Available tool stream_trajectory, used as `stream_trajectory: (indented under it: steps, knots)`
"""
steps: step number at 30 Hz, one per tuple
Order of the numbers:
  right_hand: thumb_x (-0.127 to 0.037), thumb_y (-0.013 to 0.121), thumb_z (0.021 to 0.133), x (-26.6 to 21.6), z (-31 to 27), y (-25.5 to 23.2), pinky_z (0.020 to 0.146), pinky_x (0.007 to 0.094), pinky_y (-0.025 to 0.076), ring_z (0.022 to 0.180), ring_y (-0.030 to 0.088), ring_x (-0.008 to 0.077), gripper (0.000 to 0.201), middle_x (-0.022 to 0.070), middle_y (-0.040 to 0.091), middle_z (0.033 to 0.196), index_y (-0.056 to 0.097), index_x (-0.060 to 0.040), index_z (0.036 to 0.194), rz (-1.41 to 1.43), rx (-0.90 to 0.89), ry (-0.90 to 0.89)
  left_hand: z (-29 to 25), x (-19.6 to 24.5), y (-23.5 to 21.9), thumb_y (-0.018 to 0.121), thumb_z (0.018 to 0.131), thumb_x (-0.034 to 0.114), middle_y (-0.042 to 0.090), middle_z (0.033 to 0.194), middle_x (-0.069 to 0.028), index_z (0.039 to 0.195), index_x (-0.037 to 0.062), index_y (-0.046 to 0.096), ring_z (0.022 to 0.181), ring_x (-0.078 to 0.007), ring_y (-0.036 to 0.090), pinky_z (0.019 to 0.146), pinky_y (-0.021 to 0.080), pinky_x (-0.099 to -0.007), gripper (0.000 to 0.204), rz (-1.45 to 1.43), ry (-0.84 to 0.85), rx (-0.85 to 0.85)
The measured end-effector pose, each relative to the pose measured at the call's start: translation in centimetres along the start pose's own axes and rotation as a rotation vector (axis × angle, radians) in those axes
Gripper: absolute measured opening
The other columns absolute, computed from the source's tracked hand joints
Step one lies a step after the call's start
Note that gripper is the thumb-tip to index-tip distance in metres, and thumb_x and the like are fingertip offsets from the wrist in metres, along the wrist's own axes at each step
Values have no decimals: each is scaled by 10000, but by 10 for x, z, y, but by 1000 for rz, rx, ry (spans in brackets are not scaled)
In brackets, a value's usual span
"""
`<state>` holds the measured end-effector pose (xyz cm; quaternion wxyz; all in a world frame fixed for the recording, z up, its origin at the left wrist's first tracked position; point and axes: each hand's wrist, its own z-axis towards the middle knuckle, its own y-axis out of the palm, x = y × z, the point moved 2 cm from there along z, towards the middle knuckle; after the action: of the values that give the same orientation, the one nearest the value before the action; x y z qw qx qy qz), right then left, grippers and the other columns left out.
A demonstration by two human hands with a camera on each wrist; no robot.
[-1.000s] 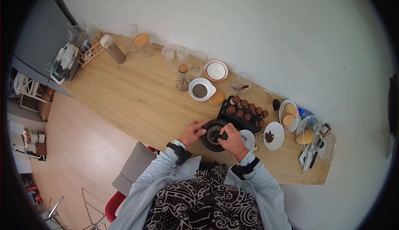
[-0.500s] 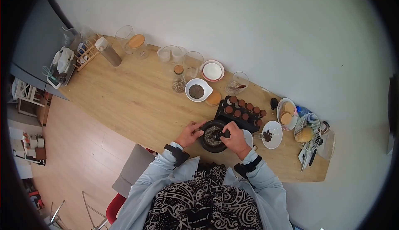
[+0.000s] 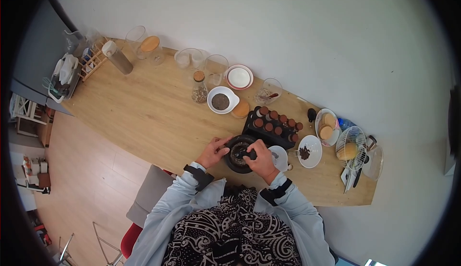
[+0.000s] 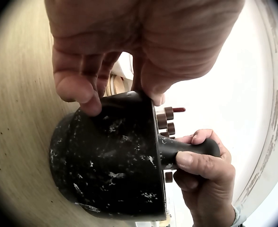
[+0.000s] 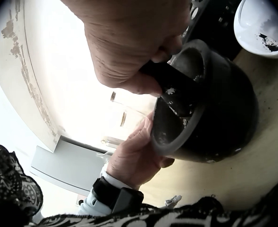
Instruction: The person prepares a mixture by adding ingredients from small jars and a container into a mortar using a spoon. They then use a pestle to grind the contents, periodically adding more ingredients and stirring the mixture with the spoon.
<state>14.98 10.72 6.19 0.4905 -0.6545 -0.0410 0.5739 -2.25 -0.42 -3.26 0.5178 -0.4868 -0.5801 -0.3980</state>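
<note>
A black mortar with whitish scuffs stands on the wooden table, ground material visible inside it in the head view. My left hand steadies it from the left, fingertips against its outer wall and thumb at the rim. My right hand grips the black pestle, thumb and fingers wrapped round its handle. The pestle's lower end is down inside the mortar; its tip is hidden in the left wrist view.
Behind the mortar stands a black rack of brown-capped jars. To its right are a small white bowl and a bowl with dark pieces. A spouted white bowl, glass jars and a wire basket stand farther off.
The head view has shifted, so the table's things appear farther left. My right hand and the pestle have moved slightly within the mortar; both hands keep their hold.
</note>
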Motion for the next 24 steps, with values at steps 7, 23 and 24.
stream_trajectory:
  steps: [7, 23, 24]
  knots:
    - [-56, 731, 630, 7, 15, -12, 720, 441, 485, 871, 575, 386, 360, 128, 521, 925, 491, -93, 896, -70, -147, 92, 0, 2, 0, 591, 905, 119, 478, 1030, -62, 1373, 163, 514, 739, -104, 514, 656, 454, -236, 477, -20, -2, -4]
    - [-41, 745, 610, -6, 7, -7, 691, 407, 480, 824, 570, 369, 346, 131, 515, 878, 512, -75, 864, 2, -102, 30, 0, 0, -1, 596, 908, 122, 465, 1040, -58, 1376, 162, 511, 738, -102, 502, 620, 443, -227, 477, 38, 50, 8]
    - [-38, 746, 613, -5, 6, -9, 686, 401, 481, 816, 570, 367, 346, 131, 514, 873, 516, -76, 868, -28, -133, 46, 0, -1, -1, 596, 908, 122, 465, 1040, -58, 1376, 162, 511, 738, -102, 502, 620, 443, -227, 477, 39, 54, 5]
